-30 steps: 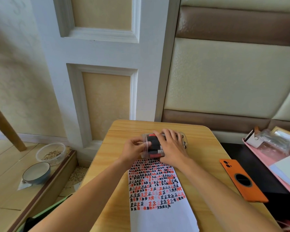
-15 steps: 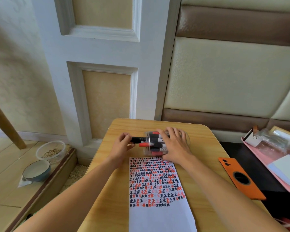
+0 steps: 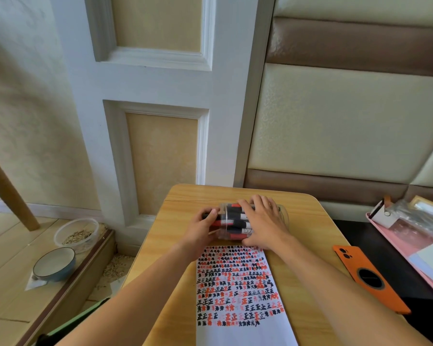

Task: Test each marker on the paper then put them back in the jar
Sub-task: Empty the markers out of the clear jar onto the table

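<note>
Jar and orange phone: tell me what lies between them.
In the head view, only bare wooden table lies between the jar and the orange phone.

Both forearms bare, no sleeves, slim fingers (image 3: 259, 206)

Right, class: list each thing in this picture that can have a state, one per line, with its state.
jar: on its side, mouth leftward, holding markers
black marker: at the jar's mouth, pinched by the left hand
right hand: laid over the jar, steadying it
paper: flat, upper part filled with red and black marks
phone: face down
</note>
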